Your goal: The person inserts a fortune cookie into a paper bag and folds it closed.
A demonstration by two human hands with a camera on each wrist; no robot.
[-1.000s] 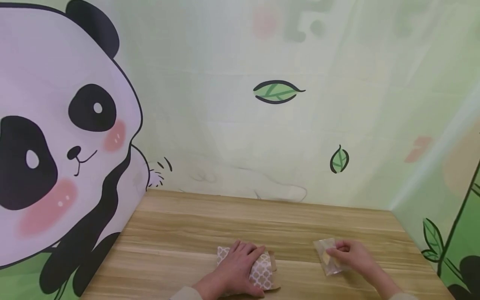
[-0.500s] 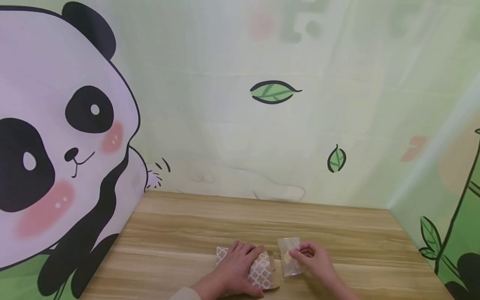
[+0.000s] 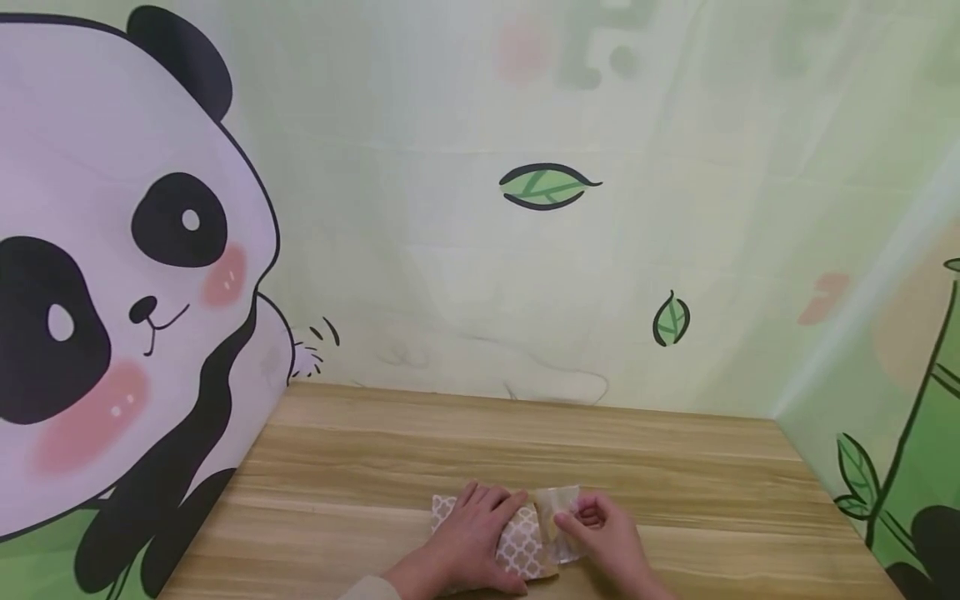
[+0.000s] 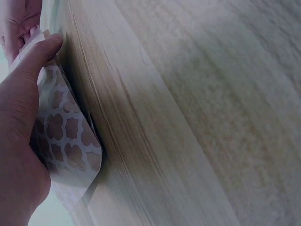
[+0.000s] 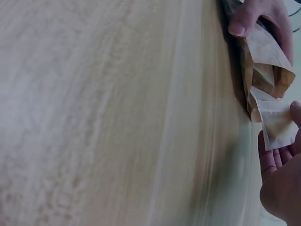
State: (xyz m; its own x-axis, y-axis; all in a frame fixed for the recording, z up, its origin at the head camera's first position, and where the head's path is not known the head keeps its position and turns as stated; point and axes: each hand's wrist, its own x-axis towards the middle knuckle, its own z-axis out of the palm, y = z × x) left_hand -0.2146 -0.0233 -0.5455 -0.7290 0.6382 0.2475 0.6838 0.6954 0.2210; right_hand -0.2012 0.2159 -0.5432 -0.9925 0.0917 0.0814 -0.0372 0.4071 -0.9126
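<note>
A patterned paper bag (image 3: 522, 543), white lattice on tan, lies on the wooden table. My left hand (image 3: 471, 537) grips it from above, thumb at the near edge and fingers over the top. The right wrist view shows the bag's brown mouth (image 5: 265, 77) gaping to the right. Between thumb and fingers, my right hand (image 3: 611, 540) pinches a small clear packet (image 3: 557, 502) with something pale yellow inside. The packet's leading end is at the bag's mouth; how far it reaches inside cannot be told.
Wood-grain table (image 3: 360, 450) extends around both hands. Behind it hangs a pale green printed cloth (image 3: 420, 250) with leaves, and a large panda picture (image 3: 97, 125) covers the left side.
My right hand has carried the clear packet leftward across the table to the bag's mouth. The left hand and the bag have stayed in place.
</note>
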